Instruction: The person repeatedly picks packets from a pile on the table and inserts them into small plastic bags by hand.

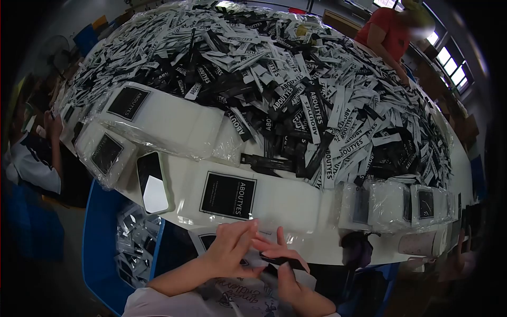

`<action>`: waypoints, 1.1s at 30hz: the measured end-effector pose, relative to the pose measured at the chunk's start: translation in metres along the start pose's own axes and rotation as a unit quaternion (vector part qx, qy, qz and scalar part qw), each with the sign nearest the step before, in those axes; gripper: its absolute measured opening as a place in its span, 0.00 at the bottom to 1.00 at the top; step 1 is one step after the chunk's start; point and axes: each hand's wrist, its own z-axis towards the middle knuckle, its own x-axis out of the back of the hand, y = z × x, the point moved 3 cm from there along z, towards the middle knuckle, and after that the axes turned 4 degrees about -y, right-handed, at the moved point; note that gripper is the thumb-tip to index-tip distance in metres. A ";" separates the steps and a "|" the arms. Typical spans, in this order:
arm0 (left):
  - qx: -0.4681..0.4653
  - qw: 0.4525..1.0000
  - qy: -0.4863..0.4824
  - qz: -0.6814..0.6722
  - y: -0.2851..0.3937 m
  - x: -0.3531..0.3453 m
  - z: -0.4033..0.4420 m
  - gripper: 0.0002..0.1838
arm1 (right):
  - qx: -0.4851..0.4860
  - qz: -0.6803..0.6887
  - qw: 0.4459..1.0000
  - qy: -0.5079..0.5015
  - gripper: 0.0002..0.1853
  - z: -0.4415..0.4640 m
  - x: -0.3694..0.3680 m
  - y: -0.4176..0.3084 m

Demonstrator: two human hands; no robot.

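Near the table's front edge, my right hand point(294, 282) holds a narrow black packet point(283, 260) between thumb and fingers. My left hand point(224, 251) is just beside it, fingers bent and pinched together; what lies between them is too small to make out. Below the left hand a white packet with a black label point(207, 240) shows partly, covered by the hand and wrist. Directly beyond both hands lies a plastic-wrapped white stack with a black ABOUTYES label point(228, 195).
A large heap of black and white ABOUTYES packets point(285, 95) covers the table. More wrapped white stacks point(174, 119) lie left, others point(388, 203) right. A phone point(153, 182) rests near the edge. A blue bin point(95, 248) holds clear packets. Other people sit left and stand far right.
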 end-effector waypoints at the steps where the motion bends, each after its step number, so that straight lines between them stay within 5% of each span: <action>1: -0.001 1.000 0.004 0.002 -0.001 0.000 -0.001 0.51 | 0.003 -0.002 1.000 -0.003 0.21 0.001 0.001 0.003; 3: -0.015 0.996 0.005 -0.090 0.000 0.002 -0.008 0.51 | 0.011 0.006 0.999 0.049 0.24 -0.002 0.004 0.011; 9: -0.030 0.991 -0.088 -0.096 0.002 -0.003 -0.007 0.50 | -0.036 0.073 0.997 -0.006 0.26 0.003 0.017 0.004; 14: -0.015 0.994 -0.008 -0.111 0.002 -0.001 -0.010 0.54 | -0.094 0.019 0.993 -0.066 0.26 0.006 -0.006 0.014; 17: -0.007 0.995 -0.016 -0.099 0.000 0.006 -0.006 0.54 | 0.046 -0.068 0.977 0.197 0.30 -0.001 -0.001 0.008; 18: 0.001 0.994 -0.032 -0.105 -0.001 0.007 -0.006 0.54 | 0.046 -0.070 0.977 0.196 0.30 -0.006 0.005 0.008; 20: -0.007 0.996 -0.046 -0.078 -0.003 0.008 -0.007 0.55 | 0.055 -0.372 0.926 -0.020 0.22 -0.011 0.007 0.006; 22: -0.014 0.996 -0.066 -0.052 0.000 0.009 -0.006 0.55 | 0.017 -0.324 0.945 -0.034 0.13 -0.010 0.006 0.018; 24: -0.008 0.984 -0.151 -0.095 0.006 0.009 0.000 0.51 | 0.039 -0.386 0.904 -0.180 0.09 -0.013 0.009 0.023; 25: -0.006 0.983 -0.154 -0.097 0.006 0.013 0.002 0.51 | 0.036 -0.384 0.905 -0.180 0.09 -0.014 0.013 0.024; 27: 0.197 0.934 -0.171 -0.245 -0.008 0.019 0.000 0.51 | 0.063 -0.321 0.930 -0.169 0.08 -0.012 0.017 0.023; 33: 0.270 0.918 -0.248 -0.150 -0.007 0.031 0.005 0.46 | 0.042 -0.348 0.934 -0.061 0.11 0.003 0.016 0.005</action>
